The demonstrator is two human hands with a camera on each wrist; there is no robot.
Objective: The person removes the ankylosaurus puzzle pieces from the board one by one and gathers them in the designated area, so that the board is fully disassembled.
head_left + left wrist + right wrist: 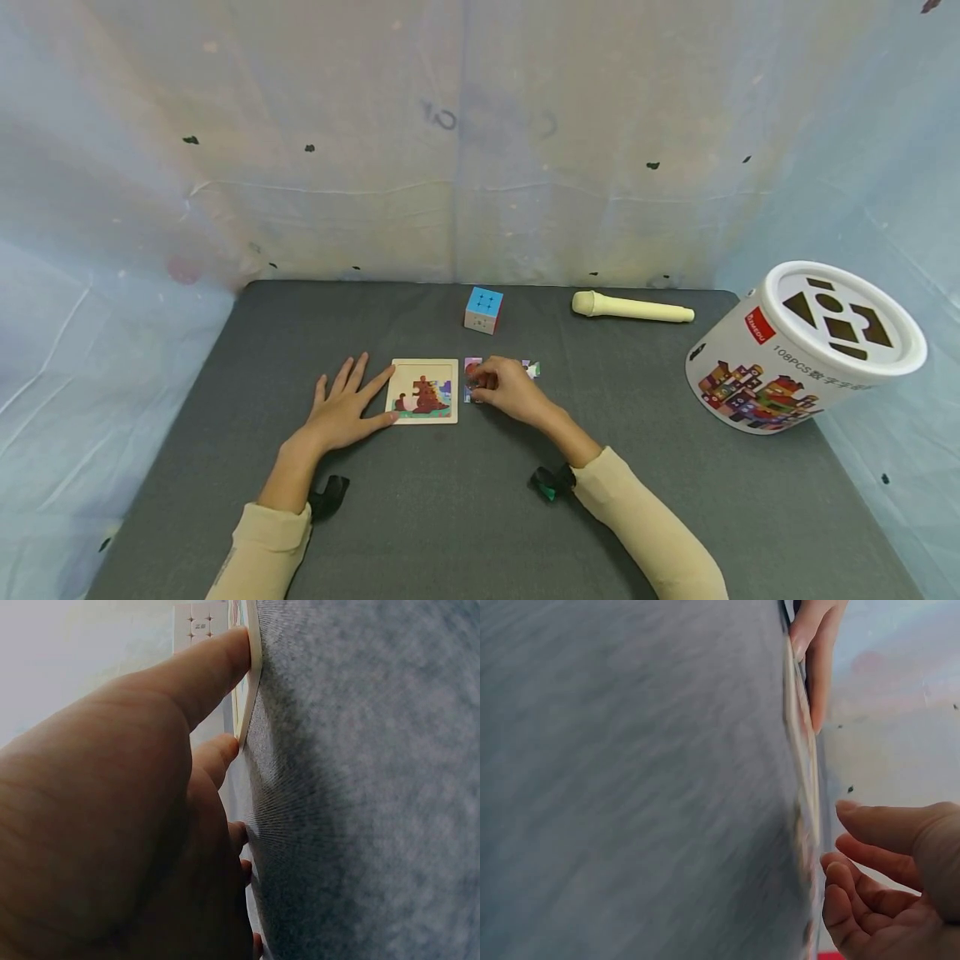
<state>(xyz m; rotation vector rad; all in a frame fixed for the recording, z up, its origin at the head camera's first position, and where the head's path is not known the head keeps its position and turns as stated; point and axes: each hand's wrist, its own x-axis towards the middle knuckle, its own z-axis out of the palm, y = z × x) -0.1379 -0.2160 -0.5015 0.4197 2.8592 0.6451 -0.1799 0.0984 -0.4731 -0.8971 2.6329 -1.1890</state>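
A square wooden jigsaw puzzle board (pixel 422 422) with a pale frame lies on the table, its picture partly filled with brown and coloured pieces. My left hand (pixel 341 414) has its fingers spread, the thumb and index fingertip touching the board's left side. Just right of the board lie loose puzzle pieces (pixel 468 395), partly hidden under my right hand (pixel 517 392). In the right wrist view, that hand's thumb (pixel 877 825) and bent fingers stand apart with nothing seen between them. Another loose puzzle piece (pixel 532 368) shows beyond the right hand.
Behind the board stands a puzzle cube (pixel 483 310) with a blue top. A pale yellow microphone-shaped stick (pixel 633 307) lies at the back right. A large white tub (pixel 795 358) with shaped holes in its lid stands on the right. The table (pixel 450 517) has a grey cover.
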